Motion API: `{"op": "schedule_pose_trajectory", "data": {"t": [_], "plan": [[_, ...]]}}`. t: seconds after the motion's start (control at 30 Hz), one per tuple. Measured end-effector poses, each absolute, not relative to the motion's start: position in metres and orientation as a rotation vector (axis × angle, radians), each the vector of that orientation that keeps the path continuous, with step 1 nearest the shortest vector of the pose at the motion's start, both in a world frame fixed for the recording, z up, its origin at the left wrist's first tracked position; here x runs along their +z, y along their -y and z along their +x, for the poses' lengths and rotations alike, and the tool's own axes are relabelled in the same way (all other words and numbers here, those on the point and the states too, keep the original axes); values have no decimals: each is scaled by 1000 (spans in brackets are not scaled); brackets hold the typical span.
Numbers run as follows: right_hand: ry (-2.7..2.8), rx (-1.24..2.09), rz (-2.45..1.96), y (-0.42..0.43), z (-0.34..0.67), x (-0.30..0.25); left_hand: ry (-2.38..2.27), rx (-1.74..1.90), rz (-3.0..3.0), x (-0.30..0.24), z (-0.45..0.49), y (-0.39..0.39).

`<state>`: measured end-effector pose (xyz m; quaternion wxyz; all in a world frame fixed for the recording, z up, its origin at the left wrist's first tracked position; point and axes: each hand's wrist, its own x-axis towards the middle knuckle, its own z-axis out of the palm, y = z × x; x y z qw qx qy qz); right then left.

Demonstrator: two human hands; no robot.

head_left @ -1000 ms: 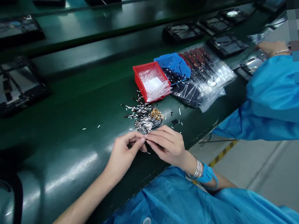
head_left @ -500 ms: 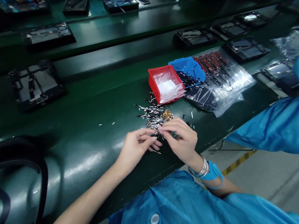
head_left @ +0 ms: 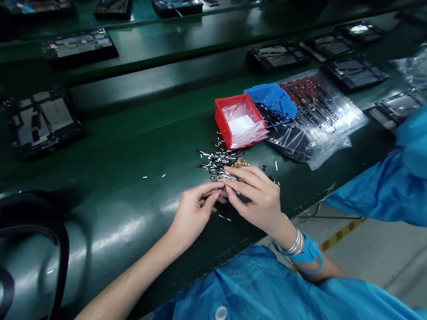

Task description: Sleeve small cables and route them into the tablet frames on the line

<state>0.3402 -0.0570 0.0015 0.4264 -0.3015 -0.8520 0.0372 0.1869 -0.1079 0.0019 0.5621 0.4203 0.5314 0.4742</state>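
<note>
My left hand [head_left: 192,212] and my right hand [head_left: 259,196] meet fingertip to fingertip at the near edge of a dark green conveyor belt [head_left: 112,157]. Both pinch a thin small cable between thumb and fingers. Just beyond the fingertips lies a heap of small black cables with silver and gold ends [head_left: 219,160]. My right wrist wears silver bangles and a blue strap [head_left: 300,248].
A red bin [head_left: 222,117] lined with clear plastic and a blue bin [head_left: 271,95] stand behind the heap, next to plastic bags of parts [head_left: 316,111]. Black device frames [head_left: 39,121] lie along the belt. A co-worker's blue sleeve [head_left: 414,177] is at the right.
My right fingers have stretched out further toward the left hand, and the pinch has shifted slightly. The camera view has steadied after tilting up.
</note>
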Motion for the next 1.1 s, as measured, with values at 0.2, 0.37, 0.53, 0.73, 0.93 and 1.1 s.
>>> {"op": "schedule_pose_trajectory", "data": {"t": [0.2,0.37,0.53,0.73,0.93,1.1], "plan": [[2196,148,-721,36,336,18,-1212,1073,945,0,177,101],[2024,-135,-1017,-13,346,23,-1117,1100,721,-2,172,96],[2167,-16,-765,4,342,14,-1104,1130,646,-3,172,95],[2279,18,-587,50,328,3,-1138,1146,649,-1,176,97],[2264,-41,-623,48,326,1,-1200,1152,723,0,180,98],[2243,-41,-644,49,324,0,-1202,1145,722,0,179,97]]}}
